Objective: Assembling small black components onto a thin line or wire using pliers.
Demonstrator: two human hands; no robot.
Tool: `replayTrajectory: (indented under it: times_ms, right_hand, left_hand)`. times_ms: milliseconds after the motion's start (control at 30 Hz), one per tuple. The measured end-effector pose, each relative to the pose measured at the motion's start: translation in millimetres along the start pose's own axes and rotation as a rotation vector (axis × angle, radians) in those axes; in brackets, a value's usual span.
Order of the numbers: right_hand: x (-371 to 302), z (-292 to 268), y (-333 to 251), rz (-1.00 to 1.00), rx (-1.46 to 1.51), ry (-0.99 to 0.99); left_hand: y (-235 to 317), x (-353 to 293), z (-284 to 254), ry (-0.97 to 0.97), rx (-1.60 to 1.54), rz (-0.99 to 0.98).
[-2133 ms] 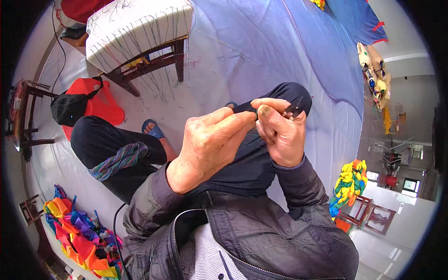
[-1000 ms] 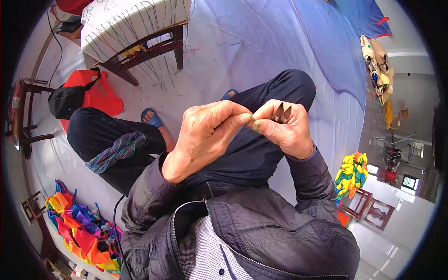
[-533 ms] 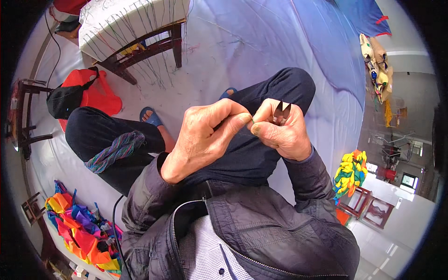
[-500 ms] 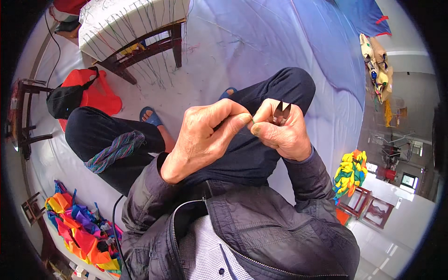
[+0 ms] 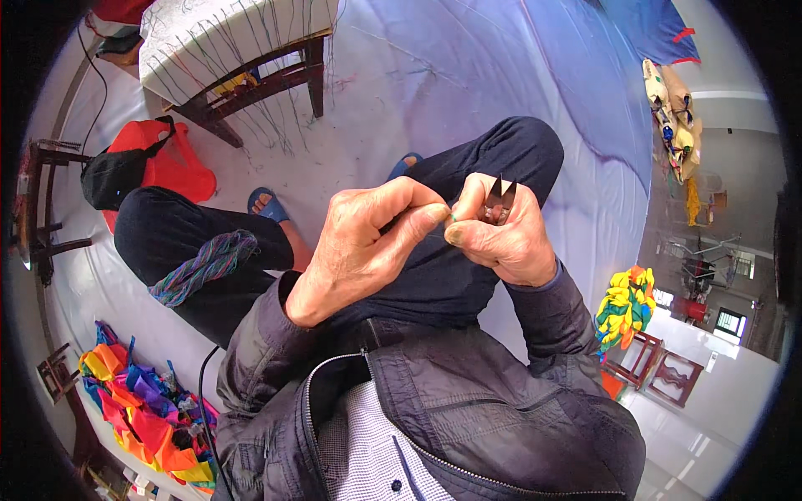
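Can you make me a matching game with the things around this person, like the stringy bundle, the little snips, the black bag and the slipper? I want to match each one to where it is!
Things:
1. small dark metal thread snips
2. twisted bundle of green, purple and blue yarn
3. black fabric bag
4. blue slipper

Places:
A. on the foot resting on the pale floor
B. in the grip of the right hand
C. lying on the red cloth beside the wooden table
D. draped over the left thigh

Pairs: 1-B, 2-D, 3-C, 4-A
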State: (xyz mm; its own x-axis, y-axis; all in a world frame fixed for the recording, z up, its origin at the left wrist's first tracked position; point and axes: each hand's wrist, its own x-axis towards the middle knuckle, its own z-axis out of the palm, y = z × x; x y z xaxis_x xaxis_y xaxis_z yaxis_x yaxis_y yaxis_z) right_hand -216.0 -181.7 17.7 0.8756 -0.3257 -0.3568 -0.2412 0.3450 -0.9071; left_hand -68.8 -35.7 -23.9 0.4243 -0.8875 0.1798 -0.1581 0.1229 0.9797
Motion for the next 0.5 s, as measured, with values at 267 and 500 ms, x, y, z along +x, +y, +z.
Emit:
replayTrajectory:
  times_ms: [267,500]
  right_hand:
    - [2.2,3.7,1.2,0.004,0.008,0.043]
    - [2.8,4.8,-0.5,0.012,0.008,0.058]
  left_hand:
    - [-4.7,-2.6,4.0,0.069,-0.03,0.074]
    - [-3.8,-3.8,4.1,0.078,-0.021,0.067]
